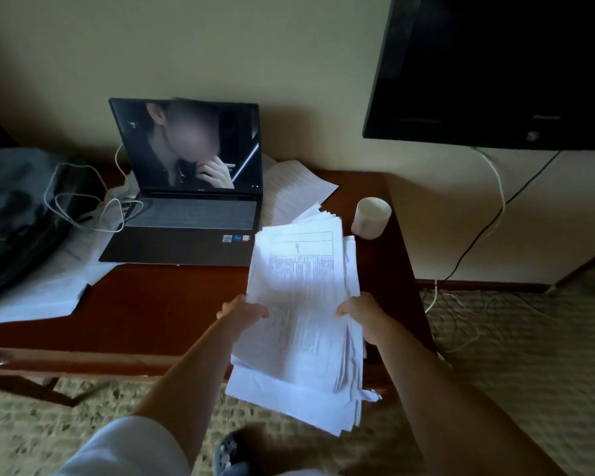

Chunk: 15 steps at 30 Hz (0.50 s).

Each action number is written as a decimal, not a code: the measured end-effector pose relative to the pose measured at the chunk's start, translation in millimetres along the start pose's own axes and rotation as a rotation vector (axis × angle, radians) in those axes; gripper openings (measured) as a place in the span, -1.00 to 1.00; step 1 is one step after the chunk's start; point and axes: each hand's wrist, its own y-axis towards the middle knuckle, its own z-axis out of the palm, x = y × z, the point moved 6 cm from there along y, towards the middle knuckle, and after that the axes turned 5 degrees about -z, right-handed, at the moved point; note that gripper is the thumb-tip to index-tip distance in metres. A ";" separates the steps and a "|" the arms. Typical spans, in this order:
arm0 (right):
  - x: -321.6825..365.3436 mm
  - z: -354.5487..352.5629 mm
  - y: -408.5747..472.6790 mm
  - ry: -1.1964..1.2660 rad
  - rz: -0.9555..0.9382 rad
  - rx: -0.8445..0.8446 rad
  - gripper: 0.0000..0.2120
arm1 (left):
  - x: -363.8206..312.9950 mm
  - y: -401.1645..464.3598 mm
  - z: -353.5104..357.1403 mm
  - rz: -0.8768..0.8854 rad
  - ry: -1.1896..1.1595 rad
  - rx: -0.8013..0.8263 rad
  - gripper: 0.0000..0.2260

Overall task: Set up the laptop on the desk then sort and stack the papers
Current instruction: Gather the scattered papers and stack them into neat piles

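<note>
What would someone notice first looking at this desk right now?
First, the thick stack of papers held in both hands, the left hand and right hand gripping its sides over the desk's front edge. Behind it, the open laptop sits lit against the wall, a white cup to its right near the desk's right edge.

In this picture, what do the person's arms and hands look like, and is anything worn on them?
Both forearms are bare. The left hand and the right hand show no glove, ring, watch or bracelet that I can see. A pale light-grey sleeve covers the left upper arm. The right arm shows no sleeve in view.
</note>
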 end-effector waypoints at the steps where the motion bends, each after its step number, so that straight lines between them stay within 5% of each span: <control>1: 3.9 -4.7 -0.6 0.055 -0.023 -0.008 -0.45 | -0.5 -1.6 -3.6 -0.006 -0.098 0.011 -0.65; 6: 34.5 -14.3 -13.5 0.264 -0.141 -0.088 -0.76 | -19.0 -23.3 -26.5 0.052 -0.604 0.139 -0.34; 10: 75.6 -6.3 -24.0 0.352 -0.269 -0.153 -0.67 | -50.1 -48.4 -65.3 0.289 -0.679 -0.058 -0.83; 15: 122.4 0.5 -34.1 0.396 -0.342 -0.163 -0.85 | -76.3 -69.9 -108.4 0.449 -0.782 -0.200 -0.75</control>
